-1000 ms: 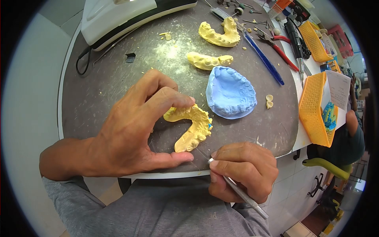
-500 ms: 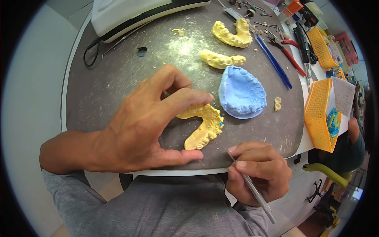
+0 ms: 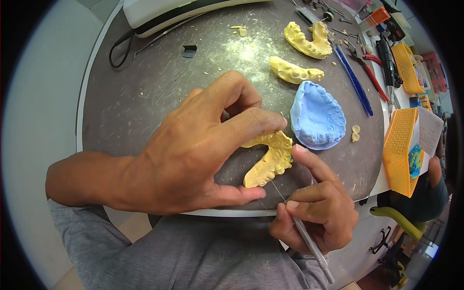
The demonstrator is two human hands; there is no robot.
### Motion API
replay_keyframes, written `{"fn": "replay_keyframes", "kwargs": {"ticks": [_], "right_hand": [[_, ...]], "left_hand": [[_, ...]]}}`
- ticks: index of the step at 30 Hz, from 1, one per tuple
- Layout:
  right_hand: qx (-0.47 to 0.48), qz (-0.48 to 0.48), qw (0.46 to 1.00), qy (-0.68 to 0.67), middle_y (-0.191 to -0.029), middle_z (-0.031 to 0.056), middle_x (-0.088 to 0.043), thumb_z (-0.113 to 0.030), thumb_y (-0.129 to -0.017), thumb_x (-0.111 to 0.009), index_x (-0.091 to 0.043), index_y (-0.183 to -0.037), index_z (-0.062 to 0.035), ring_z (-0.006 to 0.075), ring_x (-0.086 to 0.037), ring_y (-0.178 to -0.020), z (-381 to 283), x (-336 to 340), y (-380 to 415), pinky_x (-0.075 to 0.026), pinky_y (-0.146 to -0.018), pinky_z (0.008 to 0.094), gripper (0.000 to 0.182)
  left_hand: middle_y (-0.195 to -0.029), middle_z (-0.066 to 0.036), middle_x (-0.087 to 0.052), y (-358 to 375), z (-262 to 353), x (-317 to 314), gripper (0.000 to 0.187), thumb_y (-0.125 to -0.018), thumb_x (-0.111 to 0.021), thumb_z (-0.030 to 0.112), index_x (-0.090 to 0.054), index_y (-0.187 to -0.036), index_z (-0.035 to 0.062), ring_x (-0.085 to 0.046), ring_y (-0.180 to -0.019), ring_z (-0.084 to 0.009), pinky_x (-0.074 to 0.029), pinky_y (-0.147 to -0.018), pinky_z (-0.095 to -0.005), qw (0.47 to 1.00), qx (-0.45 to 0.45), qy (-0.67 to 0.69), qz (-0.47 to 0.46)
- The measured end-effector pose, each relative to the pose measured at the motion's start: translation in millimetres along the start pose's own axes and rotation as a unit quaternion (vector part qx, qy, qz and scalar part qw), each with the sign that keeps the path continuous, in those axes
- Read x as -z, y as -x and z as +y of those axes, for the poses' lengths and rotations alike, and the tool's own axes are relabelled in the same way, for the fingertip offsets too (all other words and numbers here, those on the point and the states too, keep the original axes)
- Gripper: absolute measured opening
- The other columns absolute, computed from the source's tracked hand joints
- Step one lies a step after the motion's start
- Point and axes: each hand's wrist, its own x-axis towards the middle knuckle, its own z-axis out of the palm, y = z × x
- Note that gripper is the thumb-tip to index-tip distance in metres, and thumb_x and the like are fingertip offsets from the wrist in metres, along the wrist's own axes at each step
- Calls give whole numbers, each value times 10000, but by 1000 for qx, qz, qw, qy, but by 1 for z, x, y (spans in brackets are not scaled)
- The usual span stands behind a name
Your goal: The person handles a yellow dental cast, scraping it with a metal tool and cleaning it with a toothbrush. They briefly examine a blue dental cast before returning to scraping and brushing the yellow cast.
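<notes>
A yellow dental cast (image 3: 271, 162), shaped like a horseshoe, is held at the table's near edge between the thumb and fingers of my left hand (image 3: 193, 145). My right hand (image 3: 321, 208) pinches a thin metal tool (image 3: 310, 241), whose fine tip points at the cast's lower teeth. The index finger of that hand reaches up to the cast's right side, by a small blue spot. Just beyond the cast lies a blue dental model (image 3: 318, 116), hollow side up. Whether the tool's tip touches the cast is hard to tell.
Two yellow cast pieces (image 3: 296, 71) (image 3: 314, 43) lie farther back. To the right are a blue-handled tool (image 3: 355, 82), red-handled pliers (image 3: 374, 82), two small shells (image 3: 355, 133) and an orange basket (image 3: 400, 154). A white device (image 3: 169, 12) stands back left. A person's arm (image 3: 435, 171) shows far right.
The view has shifted, so the table items appear farther right. My right index finger has stretched out to the cast, and the tool's tip is nearer to it.
</notes>
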Motion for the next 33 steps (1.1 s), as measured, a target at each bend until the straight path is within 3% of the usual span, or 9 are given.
{"fn": "replay_keyframes", "kwargs": {"ticks": [3, 5, 6, 30, 33], "right_hand": [[-8, -17, 1000, -2, -705, 97, -655, -18, -758, -839, -625, -789, -13, 441, -709, -1071, 0, 2, -1, -619, -897, 505, 216], [-7, -46, 999, -1, -688, 88, -645, 21, -767, -803, -587, -884, -59, 456, -722, -1002, 1, 4, 0, -526, -1007, 573, 258], [-8, -46, 999, -1, -688, 88, -645, 21, -767, -803, -587, -884, -59, 456, -722, -1002, 1, 4, 0, -526, -1007, 573, 258], [29, -42, 999, 15, -664, 99, -651, -44, -727, -879, -638, -864, -37, 499, -701, -1046, 7, 1, -1, -587, -897, 518, 278], [52, 15, 998, 13, -684, 93, -624, -44, -689, -828, -623, -756, 4, 430, -719, -1040, 10, -5, 0, -636, -870, 512, 220]], "left_hand": [[-1011, -86, -457, 0, 0, 0, 757, -644, -941, 346, -667, -1283, 46, -508, -884, -199, -463, -735, -318, 1000, 0, 3, 2], [-1012, -87, -455, 0, 0, 0, 752, -643, -942, 340, -670, -1279, 44, -507, -882, -197, -461, -732, -316, 1000, 0, 4, 4], [-1011, -86, -452, 0, 0, 0, 751, -640, -942, 334, -672, -1278, 43, -506, -880, -195, -458, -727, -311, 1000, 2, 7, 3], [-1004, -85, -440, -2, 1, 0, 763, -647, -932, 308, -655, -1309, 49, -471, -842, -172, -425, -682, -289, 1000, 4, 1, -17], [-1005, -85, -437, -1, -1, 1, 769, -648, -931, 316, -650, -1312, 49, -468, -842, -177, -423, -692, -297, 1000, 3, -1, -21]]}}
